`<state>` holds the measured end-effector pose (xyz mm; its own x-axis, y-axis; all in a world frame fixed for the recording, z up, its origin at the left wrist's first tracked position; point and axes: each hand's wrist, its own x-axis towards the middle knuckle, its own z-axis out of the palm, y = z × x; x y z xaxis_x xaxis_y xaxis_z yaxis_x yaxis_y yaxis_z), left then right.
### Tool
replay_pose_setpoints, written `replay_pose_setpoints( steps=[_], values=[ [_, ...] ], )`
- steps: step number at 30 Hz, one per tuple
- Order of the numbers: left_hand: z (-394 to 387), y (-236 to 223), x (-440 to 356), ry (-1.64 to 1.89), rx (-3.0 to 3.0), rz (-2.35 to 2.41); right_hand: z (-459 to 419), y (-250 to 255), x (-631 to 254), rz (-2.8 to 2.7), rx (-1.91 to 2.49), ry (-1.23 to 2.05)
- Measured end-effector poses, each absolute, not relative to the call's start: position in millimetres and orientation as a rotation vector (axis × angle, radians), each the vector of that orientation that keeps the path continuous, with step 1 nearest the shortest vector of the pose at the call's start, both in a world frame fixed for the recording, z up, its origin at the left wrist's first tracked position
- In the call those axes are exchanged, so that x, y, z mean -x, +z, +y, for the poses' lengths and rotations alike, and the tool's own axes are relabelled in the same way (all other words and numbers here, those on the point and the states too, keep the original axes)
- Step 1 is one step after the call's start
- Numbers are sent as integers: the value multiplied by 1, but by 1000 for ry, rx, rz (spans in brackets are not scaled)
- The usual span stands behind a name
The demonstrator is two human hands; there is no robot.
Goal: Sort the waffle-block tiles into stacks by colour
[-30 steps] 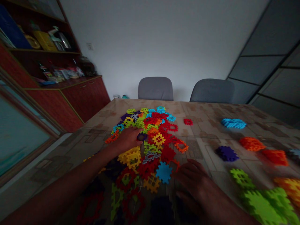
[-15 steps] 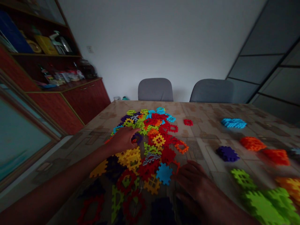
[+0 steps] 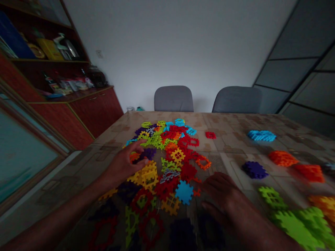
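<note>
My left hand (image 3: 129,162) hovers over the left side of a pile of plastic interlocking tiles, thumb and fingers curved apart and nothing between them. Close to its fingertips are a purple tile (image 3: 148,153) and a stack of yellow tiles (image 3: 149,176). An orange tile (image 3: 134,157) shows partly behind the hand. My right hand (image 3: 221,193) is low at the pile's right edge, thumb apart from the fingers, with no tile visible in it. Left of it are a blue tile (image 3: 184,192) and small orange-red pieces (image 3: 196,191). Dark tiles near its thumb are hard to make out.
Sorted tiles lie to the right: light-blue stack (image 3: 261,135), purple stack (image 3: 255,169), orange tiles (image 3: 282,158) and green tiles (image 3: 295,226). A lone red tile (image 3: 210,135) sits beyond the pile. Two grey chairs (image 3: 173,99) stand behind the patterned table (image 3: 230,125).
My left hand has drawn back toward me and left, its fingers spreading apart and uncovering the purple tile. The right hand has shifted slightly right and up, off the small orange-red pieces.
</note>
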<state>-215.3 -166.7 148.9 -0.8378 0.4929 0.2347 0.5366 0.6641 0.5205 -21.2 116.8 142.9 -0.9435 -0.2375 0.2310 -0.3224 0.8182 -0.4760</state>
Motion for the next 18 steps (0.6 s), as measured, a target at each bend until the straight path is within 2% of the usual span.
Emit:
replay_pose_setpoints(
  steps=[7, 9, 14, 16, 18],
  values=[
    [-117, 132, 132, -1025, 1275, -2600, 110, 147, 13, -2845, -360, 884],
    [-109, 135, 124, -940, 1348, -2500, 106, 149, 12, -2797, -317, 1072],
    [-101, 141, 116, -668, 1532, -2314, 108, 148, 20, -2422, -210, 1852],
    [-103, 141, 116, -621, 1575, -2301, 113, 148, 23, -2358, -192, 1950],
    [-109, 142, 122, -611, 1603, -2339, 121, 150, 22, -2481, -201, 1874]
  ],
)
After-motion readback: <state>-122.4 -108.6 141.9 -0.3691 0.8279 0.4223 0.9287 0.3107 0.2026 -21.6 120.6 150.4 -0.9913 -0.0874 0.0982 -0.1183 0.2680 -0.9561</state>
